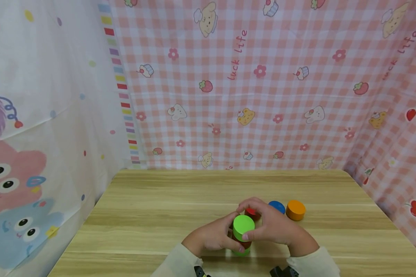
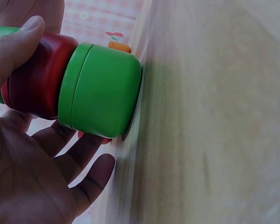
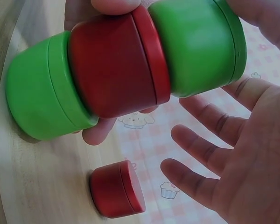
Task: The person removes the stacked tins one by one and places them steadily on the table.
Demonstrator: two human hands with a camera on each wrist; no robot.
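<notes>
Three small lidded round tins stand in an upright stack on the table: a lower green tin [image 2: 105, 86], a red tin [image 3: 114, 65] in the middle and an upper green tin [image 1: 243, 227] on top. My left hand [image 1: 213, 234] grips the middle red tin from the left, its thumb across the front. From the right, my right hand [image 1: 276, 226] pinches the upper green tin between thumb and forefinger at its lid, the other fingers spread behind. A second red tin [image 3: 115, 190] stands just behind the stack, partly covered by the right hand in the head view.
Right of the second red tin, a blue tin [image 1: 276, 207] and an orange tin [image 1: 296, 210] stand on the wooden table [image 1: 152, 207]. A pink checked cloth [image 1: 228, 96] hangs behind the table, and a white printed cloth [image 1: 66, 115] hangs at the left.
</notes>
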